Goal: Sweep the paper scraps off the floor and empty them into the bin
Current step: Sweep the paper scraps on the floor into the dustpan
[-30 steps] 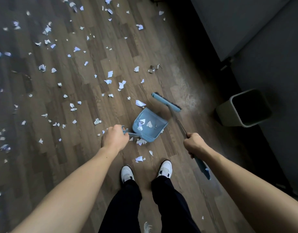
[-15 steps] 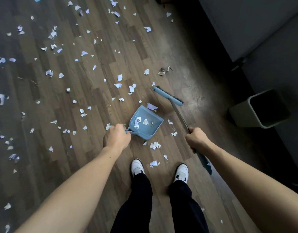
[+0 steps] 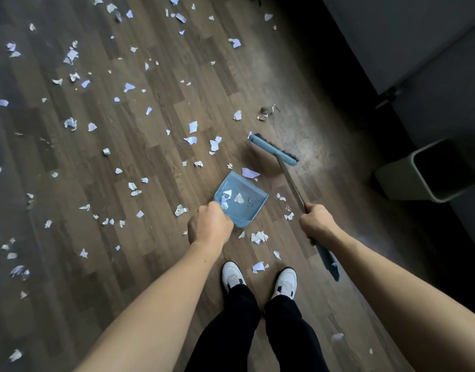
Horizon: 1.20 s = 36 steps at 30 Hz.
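My left hand (image 3: 210,226) grips the handle of a blue dustpan (image 3: 241,197), which lies on the wood floor (image 3: 156,162) with a few paper scraps (image 3: 238,197) inside. My right hand (image 3: 317,222) holds the shaft of a blue broom; its head (image 3: 273,149) rests on the floor just beyond the pan's mouth. One larger scrap (image 3: 249,173) lies at the pan's lip. Several white scraps (image 3: 70,55) are scattered over the floor to the left and far side. A pale bin (image 3: 400,175) with a dark inside stands at the right.
My two white shoes (image 3: 259,279) stand just behind the dustpan, with scraps (image 3: 259,237) between them and the pan. A dark wall and cabinet (image 3: 408,44) fill the upper right, close behind the bin. A small crumpled wrapper (image 3: 266,113) lies past the broom head.
The broom head has moved away from the pan's right side to the floor beyond its mouth. The dustpan shifted slightly left. The view has drifted, putting the bin nearer the right edge.
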Motion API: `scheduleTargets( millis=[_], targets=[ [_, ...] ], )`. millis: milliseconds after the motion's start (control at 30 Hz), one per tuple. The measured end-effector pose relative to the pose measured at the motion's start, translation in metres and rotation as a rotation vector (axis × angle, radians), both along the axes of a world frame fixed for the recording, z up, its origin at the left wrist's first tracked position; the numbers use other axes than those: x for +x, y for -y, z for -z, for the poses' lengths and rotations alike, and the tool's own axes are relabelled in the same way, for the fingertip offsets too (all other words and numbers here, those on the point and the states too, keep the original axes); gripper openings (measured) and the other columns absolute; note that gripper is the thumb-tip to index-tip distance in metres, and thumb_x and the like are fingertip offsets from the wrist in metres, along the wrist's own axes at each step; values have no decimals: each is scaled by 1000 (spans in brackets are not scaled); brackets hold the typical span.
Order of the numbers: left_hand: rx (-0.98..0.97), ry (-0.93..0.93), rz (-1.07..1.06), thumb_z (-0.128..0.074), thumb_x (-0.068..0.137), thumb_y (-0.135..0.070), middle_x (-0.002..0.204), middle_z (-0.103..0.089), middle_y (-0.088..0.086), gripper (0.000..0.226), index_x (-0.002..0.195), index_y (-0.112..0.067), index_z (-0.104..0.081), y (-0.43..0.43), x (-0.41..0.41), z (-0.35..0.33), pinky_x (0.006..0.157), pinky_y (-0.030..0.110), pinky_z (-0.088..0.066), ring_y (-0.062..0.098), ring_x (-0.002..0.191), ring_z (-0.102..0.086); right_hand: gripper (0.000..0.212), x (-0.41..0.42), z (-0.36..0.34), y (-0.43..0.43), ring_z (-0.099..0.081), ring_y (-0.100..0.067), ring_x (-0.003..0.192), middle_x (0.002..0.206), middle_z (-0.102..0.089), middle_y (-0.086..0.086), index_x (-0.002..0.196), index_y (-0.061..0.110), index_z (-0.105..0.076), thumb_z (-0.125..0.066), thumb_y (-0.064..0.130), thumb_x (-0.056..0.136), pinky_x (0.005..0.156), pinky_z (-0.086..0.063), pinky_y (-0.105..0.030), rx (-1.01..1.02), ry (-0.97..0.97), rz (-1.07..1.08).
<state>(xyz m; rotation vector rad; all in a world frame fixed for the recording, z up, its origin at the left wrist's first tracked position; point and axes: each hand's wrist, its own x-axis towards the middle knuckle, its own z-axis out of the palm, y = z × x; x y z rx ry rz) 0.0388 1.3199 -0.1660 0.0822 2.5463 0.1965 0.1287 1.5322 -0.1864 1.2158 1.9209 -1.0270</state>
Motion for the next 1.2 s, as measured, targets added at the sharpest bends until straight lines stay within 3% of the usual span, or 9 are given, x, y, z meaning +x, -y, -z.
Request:
scheduleTargets(
  millis=[333, 500, 700, 833, 1000, 1200],
  targets=[
    [2, 1, -1, -52, 87, -15, 102, -64, 15, 16, 99, -10, -61, -8, -12, 7, 70, 32, -42, 37, 94, -61, 34, -4, 37, -4, -51, -26, 40, 71, -54, -18, 112, 0, -56, -34, -2, 85, 30, -38, -20, -3, 104, -52],
    [-8, 4, -22, -52, 85, -16, 96, -64, 13, 15, 93, -10, -63, -10, -12, 8, 70, 34, -46, 37, 86, -61, 38, 12, 35, 5, -53, -26, 38, 70, -59, -21, 112, -6, -58, -35, -4, 83, 34, -44, -25, -81, 168, -105],
    [10, -2, -51, -55, 84, -17, 100, -65, 17, 17, 95, -8, -64, -15, -13, 6, 68, 33, -45, 39, 91, -62, 47, 35, -11, 0, -44, -23, 43, 70, -49, -14, 124, 2, -59, -33, -2, 84, 36, -40, -23, -226, 171, -136],
    [-6, -4, -55, -55, 86, -18, 105, -64, 18, 22, 103, -7, -64, -13, -12, 3, 74, 35, -48, 39, 96, -61, 49, 34, -18, -4, -47, -23, 43, 69, -50, -13, 124, 8, -59, -33, -2, 83, 33, -39, -20, -166, 99, -123],
    [-8, -8, -51, -55, 86, -17, 104, -64, 17, 19, 100, -8, -64, -13, -11, 2, 73, 34, -47, 39, 95, -61, 48, 27, 3, -6, -52, -25, 50, 90, -54, -18, 128, 8, -53, -35, 2, 85, 33, -39, -18, -97, 76, -120],
    [-9, -28, -48, -55, 85, -19, 101, -65, 17, 19, 97, -8, -64, -11, -5, 6, 72, 35, -47, 39, 92, -61, 45, 43, 7, 14, -49, -25, 47, 74, -52, -16, 121, 1, -58, -33, -1, 84, 37, -42, -25, -203, 143, -157]
  ],
)
